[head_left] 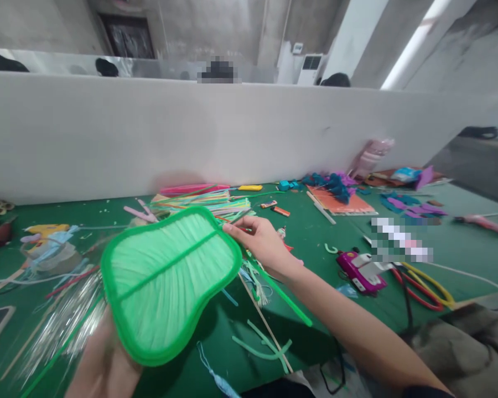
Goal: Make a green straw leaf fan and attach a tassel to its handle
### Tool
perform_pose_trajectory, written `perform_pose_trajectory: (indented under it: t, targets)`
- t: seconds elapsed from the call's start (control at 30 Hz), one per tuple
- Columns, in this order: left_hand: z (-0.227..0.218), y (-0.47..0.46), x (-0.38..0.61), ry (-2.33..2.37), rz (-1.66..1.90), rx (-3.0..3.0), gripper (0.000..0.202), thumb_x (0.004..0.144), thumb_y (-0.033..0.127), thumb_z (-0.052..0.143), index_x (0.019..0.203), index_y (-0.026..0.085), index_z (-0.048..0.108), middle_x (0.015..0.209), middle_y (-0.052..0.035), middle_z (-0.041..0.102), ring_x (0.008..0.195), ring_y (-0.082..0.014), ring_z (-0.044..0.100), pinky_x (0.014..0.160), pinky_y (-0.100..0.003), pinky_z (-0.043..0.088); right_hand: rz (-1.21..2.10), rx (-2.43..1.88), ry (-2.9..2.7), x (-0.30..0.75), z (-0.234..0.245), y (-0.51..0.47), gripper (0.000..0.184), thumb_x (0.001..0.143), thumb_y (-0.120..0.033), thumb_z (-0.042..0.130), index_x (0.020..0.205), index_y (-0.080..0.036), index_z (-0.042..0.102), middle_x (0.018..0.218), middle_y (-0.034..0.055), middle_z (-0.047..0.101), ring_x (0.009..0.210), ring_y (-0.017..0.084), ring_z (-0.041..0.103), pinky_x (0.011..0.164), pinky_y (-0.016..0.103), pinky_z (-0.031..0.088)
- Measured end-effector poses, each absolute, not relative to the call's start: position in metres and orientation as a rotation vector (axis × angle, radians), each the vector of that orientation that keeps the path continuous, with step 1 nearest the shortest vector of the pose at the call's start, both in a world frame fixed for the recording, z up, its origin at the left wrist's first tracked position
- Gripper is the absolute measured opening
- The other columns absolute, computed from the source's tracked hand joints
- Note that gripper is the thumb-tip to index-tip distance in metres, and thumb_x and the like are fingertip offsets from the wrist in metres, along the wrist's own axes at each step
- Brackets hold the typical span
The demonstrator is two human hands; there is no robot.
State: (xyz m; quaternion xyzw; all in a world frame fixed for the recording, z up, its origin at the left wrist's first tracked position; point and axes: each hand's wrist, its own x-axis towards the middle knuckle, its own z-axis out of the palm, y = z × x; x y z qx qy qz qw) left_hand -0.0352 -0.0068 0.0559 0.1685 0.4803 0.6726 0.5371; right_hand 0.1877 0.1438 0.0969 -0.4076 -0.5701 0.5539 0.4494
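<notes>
The person holds a green leaf frame [166,282] low over the near left of the desk [311,260], its face tilted toward the camera. The left hand [103,365] props it from underneath; how its fingers sit is hidden behind the frame. The right hand [265,243] comes in from the right, its fingers [236,231] pinched together on the fuzzy rim at the far right corner. The work looks like checking or shaping that rim. Any further bending there calls for steady support below and a light pinch, so the pale threads inside stay taut. A purple glue gun [361,271] lies well apart to the right.
</notes>
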Motion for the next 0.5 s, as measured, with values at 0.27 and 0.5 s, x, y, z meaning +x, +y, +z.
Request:
perform_pose_trajectory:
  t: [0.27, 0.5]
  targets:
    - [0.057, 0.013, -0.037, 1.397, 1.538, 0.322, 0.077, 0.07, 0.027, 0.081, 0.141, 0.042, 0.056, 0.138, 0.0034, 0.067, 0.104, -0.0288, 0.075, 0.071, -0.027, 0.066, 1.371, -0.794, -1.452, 0.193, 0.1, 0.12, 0.03, 0.074, -0.043, 0.084, 0.088, -0.02, 0.071, 0.076, -0.0003, 0.068, 0.051, 0.009, 0.057, 0.048, 0.024, 0.051]
    - [0.028, 0.015, -0.059, 1.172, 1.324, 0.174, 0.061, 0.061, 0.045, 0.086, 0.119, 0.034, 0.074, 0.106, -0.0092, 0.08, 0.063, -0.0194, 0.075, 0.036, -0.015, 0.046, 1.178, -0.677, -1.557, 0.196, 0.097, 0.122, 0.024, 0.074, -0.04, 0.085, 0.071, -0.02, 0.073, 0.087, 0.0041, 0.071, 0.065, 0.013, 0.062, 0.055, 0.026, 0.054]
